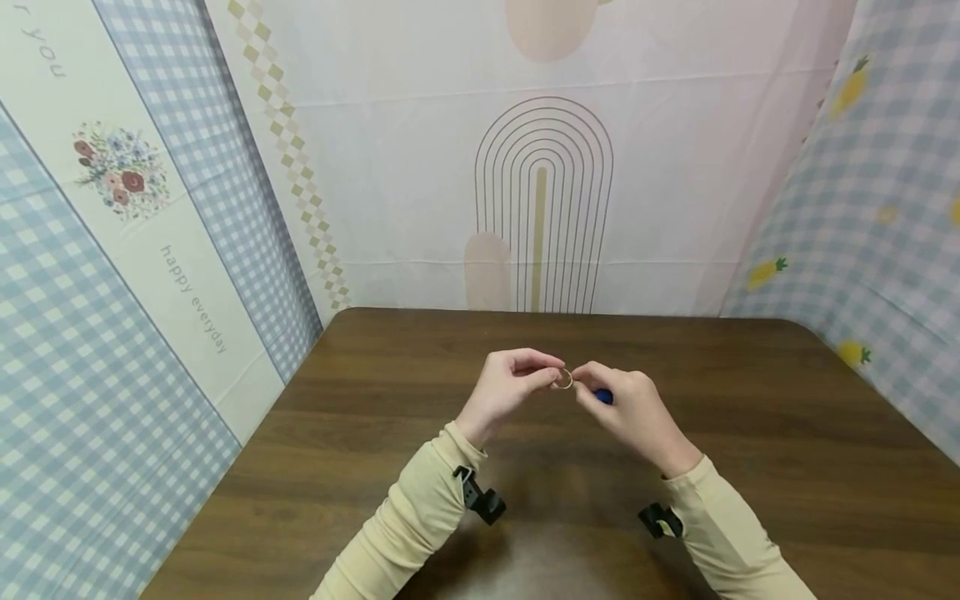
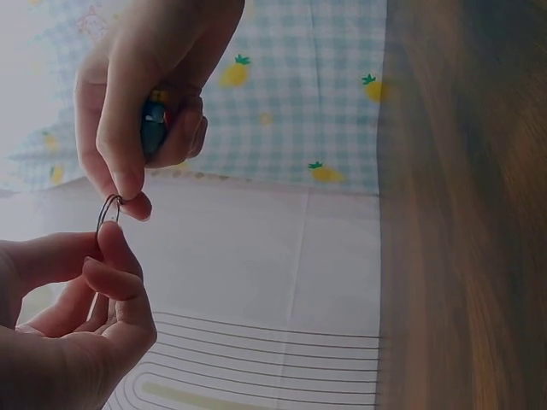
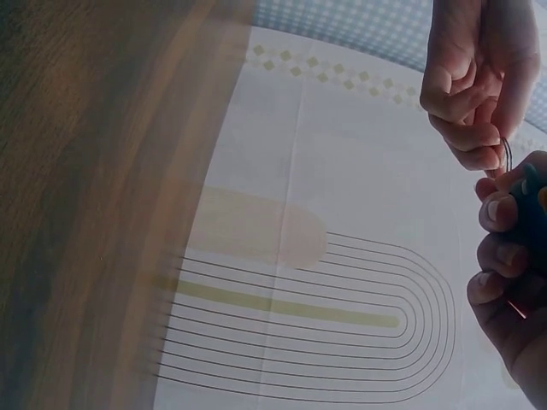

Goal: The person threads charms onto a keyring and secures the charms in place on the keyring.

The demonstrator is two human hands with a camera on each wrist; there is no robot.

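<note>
Before my chest, above the table, my left hand pinches one side of a thin metal key ring between thumb and fingers. The ring's doubled wire loop shows in the left wrist view. At its other side, the thumb and forefinger of my right hand pinch the ring's edge. Tucked within the right hand's curled fingers is a small blue trinket with yellow and red bits, mostly hidden by the hand. Whether the trinket is joined to the ring I cannot tell.
Below the hands spreads a brown wooden table. A white patterned cloth hangs behind it, with blue checked cloths on both sides. Each sleeve bears a black wrist mount.
</note>
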